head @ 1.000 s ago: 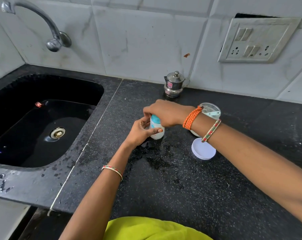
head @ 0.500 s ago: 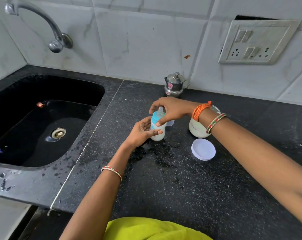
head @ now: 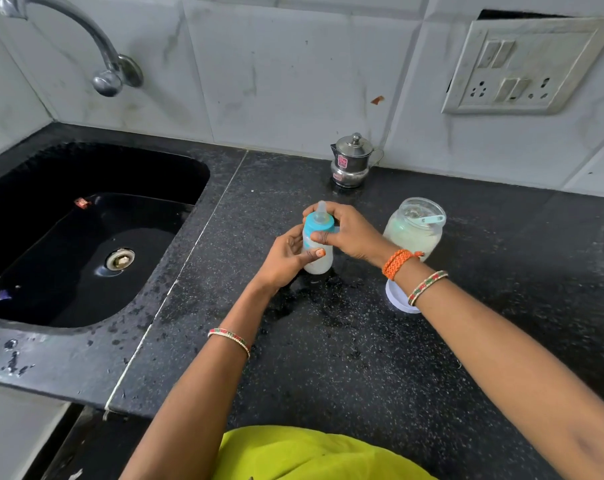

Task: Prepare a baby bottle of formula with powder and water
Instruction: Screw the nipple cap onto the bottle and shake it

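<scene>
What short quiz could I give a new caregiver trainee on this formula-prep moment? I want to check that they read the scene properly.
1. True or false: the powder jar is lidded.
2. Which hand grips the blue collar? A) left B) right
3. Where does the baby bottle stand?

Key: 1. False; the white lid lies on the counter. 2. B; the right hand grips it, and the left hand holds the body. 3. On the counter.
</scene>
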The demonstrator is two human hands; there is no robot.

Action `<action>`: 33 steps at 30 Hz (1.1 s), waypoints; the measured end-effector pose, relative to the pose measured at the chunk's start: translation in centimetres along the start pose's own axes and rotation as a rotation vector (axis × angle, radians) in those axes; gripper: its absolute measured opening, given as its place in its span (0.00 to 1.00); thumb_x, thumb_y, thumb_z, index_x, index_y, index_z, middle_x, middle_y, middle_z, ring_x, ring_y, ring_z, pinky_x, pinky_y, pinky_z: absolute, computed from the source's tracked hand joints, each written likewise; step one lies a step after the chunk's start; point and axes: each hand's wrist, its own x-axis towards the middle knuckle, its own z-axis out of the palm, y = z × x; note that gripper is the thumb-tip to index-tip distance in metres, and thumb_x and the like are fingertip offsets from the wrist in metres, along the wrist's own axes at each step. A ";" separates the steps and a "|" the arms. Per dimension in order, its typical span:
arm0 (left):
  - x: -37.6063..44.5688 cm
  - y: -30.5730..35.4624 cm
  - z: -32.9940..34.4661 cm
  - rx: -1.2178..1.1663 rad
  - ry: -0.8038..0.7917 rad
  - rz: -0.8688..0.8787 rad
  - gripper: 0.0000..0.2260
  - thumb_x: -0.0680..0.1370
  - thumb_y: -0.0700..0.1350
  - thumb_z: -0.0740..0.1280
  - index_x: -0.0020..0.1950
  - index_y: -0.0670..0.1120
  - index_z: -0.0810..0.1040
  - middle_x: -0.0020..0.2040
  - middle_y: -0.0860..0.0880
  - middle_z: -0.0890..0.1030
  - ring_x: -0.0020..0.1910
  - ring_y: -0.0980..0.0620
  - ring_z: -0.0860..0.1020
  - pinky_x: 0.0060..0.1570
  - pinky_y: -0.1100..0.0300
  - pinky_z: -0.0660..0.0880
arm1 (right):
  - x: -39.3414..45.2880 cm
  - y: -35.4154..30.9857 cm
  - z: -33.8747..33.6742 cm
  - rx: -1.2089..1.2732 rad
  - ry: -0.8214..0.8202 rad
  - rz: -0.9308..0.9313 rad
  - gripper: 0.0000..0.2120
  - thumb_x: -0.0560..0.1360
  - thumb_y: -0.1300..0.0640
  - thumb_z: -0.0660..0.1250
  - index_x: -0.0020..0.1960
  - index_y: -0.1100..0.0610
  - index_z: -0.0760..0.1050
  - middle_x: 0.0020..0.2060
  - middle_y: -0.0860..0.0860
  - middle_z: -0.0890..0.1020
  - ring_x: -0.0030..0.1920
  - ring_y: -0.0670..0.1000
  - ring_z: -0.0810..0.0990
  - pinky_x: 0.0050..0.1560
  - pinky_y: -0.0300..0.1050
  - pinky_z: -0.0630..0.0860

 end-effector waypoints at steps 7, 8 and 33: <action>-1.5 -0.4 2.7 0.338 0.374 0.095 0.11 0.75 0.41 0.68 0.57 0.48 0.77 0.49 0.54 0.83 0.51 0.56 0.80 0.52 0.57 0.77 | -1.7 -1.3 7.8 -0.065 0.806 0.195 0.20 0.70 0.56 0.71 0.61 0.52 0.75 0.59 0.53 0.79 0.70 0.53 0.63 0.71 0.47 0.58; -1.9 -0.4 2.9 0.338 0.419 0.079 0.08 0.77 0.42 0.66 0.55 0.50 0.77 0.46 0.57 0.82 0.48 0.59 0.79 0.47 0.61 0.76 | -1.7 -1.9 8.7 -0.060 0.872 0.227 0.20 0.69 0.56 0.71 0.61 0.51 0.75 0.60 0.52 0.78 0.71 0.55 0.62 0.70 0.48 0.61; -2.9 0.5 2.2 0.218 0.193 0.054 0.20 0.74 0.31 0.65 0.64 0.45 0.73 0.58 0.47 0.80 0.58 0.52 0.78 0.62 0.51 0.74 | -3.1 -0.8 6.3 0.128 0.460 0.063 0.18 0.75 0.60 0.67 0.64 0.55 0.69 0.56 0.51 0.76 0.56 0.51 0.77 0.59 0.55 0.75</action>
